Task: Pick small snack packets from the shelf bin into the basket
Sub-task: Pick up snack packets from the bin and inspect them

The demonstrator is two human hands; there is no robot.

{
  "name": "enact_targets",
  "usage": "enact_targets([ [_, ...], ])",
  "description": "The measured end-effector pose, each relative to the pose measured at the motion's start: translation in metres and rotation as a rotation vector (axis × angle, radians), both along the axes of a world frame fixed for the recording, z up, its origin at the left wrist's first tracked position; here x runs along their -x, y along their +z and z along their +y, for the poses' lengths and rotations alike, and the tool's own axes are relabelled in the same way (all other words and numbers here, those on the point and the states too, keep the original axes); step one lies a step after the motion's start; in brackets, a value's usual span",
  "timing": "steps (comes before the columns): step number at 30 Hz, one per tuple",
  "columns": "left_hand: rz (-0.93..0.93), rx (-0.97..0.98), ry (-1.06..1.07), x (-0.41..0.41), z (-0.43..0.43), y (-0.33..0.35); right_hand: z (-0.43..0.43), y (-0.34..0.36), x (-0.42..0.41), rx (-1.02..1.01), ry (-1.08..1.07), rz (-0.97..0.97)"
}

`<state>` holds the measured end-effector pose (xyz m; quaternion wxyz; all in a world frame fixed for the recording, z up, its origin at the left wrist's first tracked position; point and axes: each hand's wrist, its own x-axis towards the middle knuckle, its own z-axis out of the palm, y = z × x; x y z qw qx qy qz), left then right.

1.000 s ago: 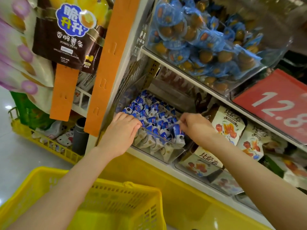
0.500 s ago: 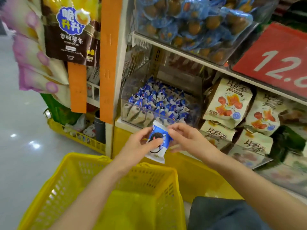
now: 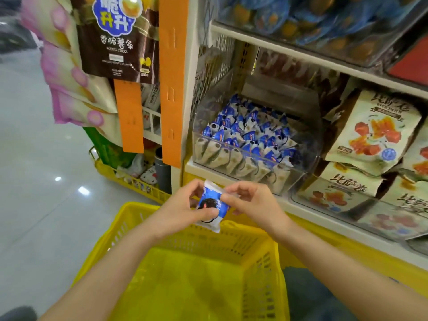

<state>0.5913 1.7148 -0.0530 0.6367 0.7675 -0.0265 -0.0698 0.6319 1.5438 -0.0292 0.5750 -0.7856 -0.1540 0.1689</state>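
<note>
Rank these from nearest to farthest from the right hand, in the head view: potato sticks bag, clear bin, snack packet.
1. Snack packet, pinched by the right hand.
2. Clear bin, on the shelf just above.
3. Potato sticks bag, hanging upper left.

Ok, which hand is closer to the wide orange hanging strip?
Left. The left hand is below the wide orange strip; the right hand is farther right, under the clear bin.

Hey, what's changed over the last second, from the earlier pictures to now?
Both hands came out of the shelf bin and drew back toward the person. The left hand and right hand now pinch one blue-and-white packet above the far rim of the yellow basket. The bin's other packets stay put, and the packet is not yet released.
</note>
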Motion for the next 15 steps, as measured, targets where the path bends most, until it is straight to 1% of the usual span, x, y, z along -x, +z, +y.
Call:
enact_targets([
  [2,-0.008,0.033,0.019,0.007,-0.013,-0.001,-0.007,-0.005,0.006,0.050,0.057,-0.025],
  [4,-0.042,-0.015,0.091,0.012,-0.025,-0.003,-0.014,-0.009,0.013,0.108,0.096,-0.062],
  [7,-0.054,-0.070,0.211,0.019,-0.039,-0.004,-0.019,-0.009,0.019,0.174,0.079,-0.165],
  [10,-0.019,0.020,0.300,0.027,-0.045,-0.002,-0.019,-0.004,0.024,0.319,0.062,-0.388],
  [12,0.009,0.118,0.289,0.033,-0.044,0.000,-0.016,-0.002,0.028,0.335,0.031,-0.492],
  [13,0.012,0.141,0.267,0.036,-0.042,0.002,-0.016,-0.004,0.030,0.292,0.005,-0.479],
  [14,0.010,0.146,0.244,0.039,-0.040,0.002,-0.015,-0.005,0.031,0.218,-0.025,-0.404],
  [15,0.011,0.149,0.228,0.042,-0.039,0.002,-0.014,-0.005,0.033,0.107,-0.043,-0.266],
])
